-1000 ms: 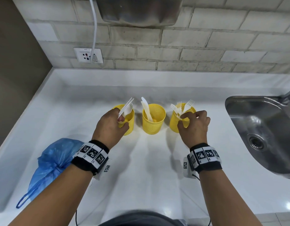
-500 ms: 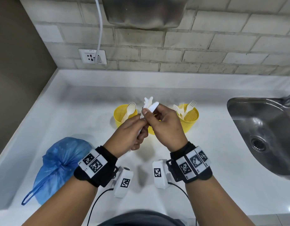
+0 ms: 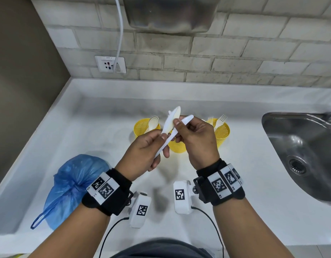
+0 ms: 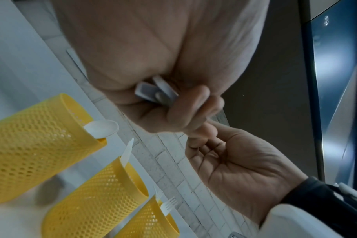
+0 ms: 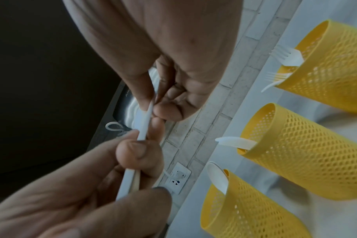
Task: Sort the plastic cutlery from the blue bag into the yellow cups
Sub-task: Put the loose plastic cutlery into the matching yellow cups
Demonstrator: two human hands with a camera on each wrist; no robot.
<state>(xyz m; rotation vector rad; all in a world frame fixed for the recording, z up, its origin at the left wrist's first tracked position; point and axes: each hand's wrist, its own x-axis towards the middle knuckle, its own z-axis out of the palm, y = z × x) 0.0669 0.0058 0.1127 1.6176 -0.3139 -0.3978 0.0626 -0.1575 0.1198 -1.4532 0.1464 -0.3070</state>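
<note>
Both hands meet above the middle yellow cup, which they mostly hide. My left hand pinches the handles of white plastic knives that fan upward. My right hand pinches one serrated knife, angled right, away from the others. In the right wrist view that knife runs between both thumbs. The left cup holds a spoon. The right cup holds forks. A knife stands in the middle cup. The tied blue bag lies at the near left.
A steel sink is sunk into the counter at the right. The white counter has a raised lip at the left and back. A wall socket with a white cable and a metal dispenser are on the brick wall.
The hands left the outer cups and came together in front of the middle cup. My right hand took hold of one knife from the left hand's bunch and has spread it to the right.
</note>
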